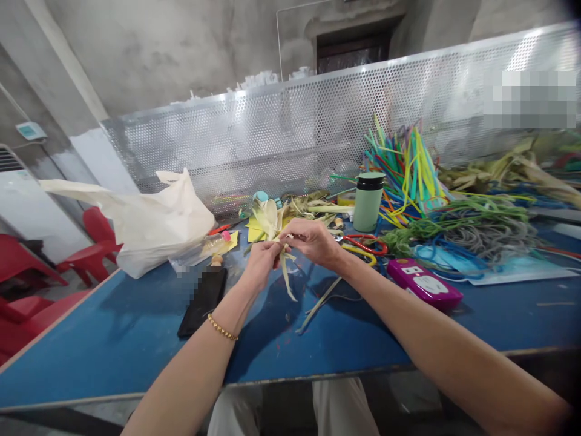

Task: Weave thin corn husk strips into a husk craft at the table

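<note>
Over the middle of the blue table, my left hand (262, 261) is closed around the base of a pale corn husk flower (269, 219). Its broad petals point up and away from me. My right hand (314, 241) meets the left at the flower's base, fingers pinched on the husk there. A thin husk strip (287, 278) hangs below my fingers. Exactly what each fingertip grips is partly hidden. Another narrow husk strip (318, 307) lies on the table below my right hand. Red-handled scissors (373, 246) rest just right of that hand.
Left are a white plastic bag (158, 224) and a black phone (204, 301). Right are a green cup (367, 203), a purple box (424, 283), colourful pipe cleaners (415, 169) and tangled cords (481, 227). A perforated metal panel (290, 127) borders the table's (113, 357) back.
</note>
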Demonstrator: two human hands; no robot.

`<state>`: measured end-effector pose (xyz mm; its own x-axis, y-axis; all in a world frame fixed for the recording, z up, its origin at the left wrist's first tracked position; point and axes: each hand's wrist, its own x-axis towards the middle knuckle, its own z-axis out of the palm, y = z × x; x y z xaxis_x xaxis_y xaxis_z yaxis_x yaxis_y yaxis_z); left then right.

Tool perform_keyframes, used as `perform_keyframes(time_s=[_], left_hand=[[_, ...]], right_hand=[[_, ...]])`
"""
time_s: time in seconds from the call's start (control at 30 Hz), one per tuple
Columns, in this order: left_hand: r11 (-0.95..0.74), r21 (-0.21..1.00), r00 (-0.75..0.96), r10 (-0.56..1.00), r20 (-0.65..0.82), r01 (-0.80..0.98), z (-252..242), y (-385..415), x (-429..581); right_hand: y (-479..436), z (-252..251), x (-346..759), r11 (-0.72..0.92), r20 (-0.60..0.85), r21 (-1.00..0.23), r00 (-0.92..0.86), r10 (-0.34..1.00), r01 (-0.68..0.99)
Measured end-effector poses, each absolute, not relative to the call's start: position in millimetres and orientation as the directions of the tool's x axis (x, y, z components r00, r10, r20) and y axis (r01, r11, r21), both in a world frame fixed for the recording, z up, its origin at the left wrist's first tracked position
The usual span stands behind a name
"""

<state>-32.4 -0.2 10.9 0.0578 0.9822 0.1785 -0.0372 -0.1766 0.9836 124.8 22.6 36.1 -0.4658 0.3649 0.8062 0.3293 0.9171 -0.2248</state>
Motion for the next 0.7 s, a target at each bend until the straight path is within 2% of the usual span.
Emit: perform_keyframes(time_s=[0.17, 0.4, 0.7], left_hand=[[-0.133, 0.981, 0.031, 0.990, 0.139, -0.138, 11.3, 1.9, -35.6], [-0.146, 0.969, 0.028, 0.988, 0.155, -0.201, 11.6, 2.9, -38.4], [-0.083, 0.943, 0.087, 0.989, 0.117, -0.321, 18.1, 0.0, -38.8]], right_hand=[[25.0, 21.5, 122.7, 0.913, 0.767, -0.184, -0.528, 0.365, 0.364], [28.5, 8.3, 117.4, 0.914, 0.804, -0.142, -0.494, 0.331, 0.380], [33.3, 4.3, 121.5, 0.913, 0.808, -0.189, -0.471, 0.353, 0.360]])
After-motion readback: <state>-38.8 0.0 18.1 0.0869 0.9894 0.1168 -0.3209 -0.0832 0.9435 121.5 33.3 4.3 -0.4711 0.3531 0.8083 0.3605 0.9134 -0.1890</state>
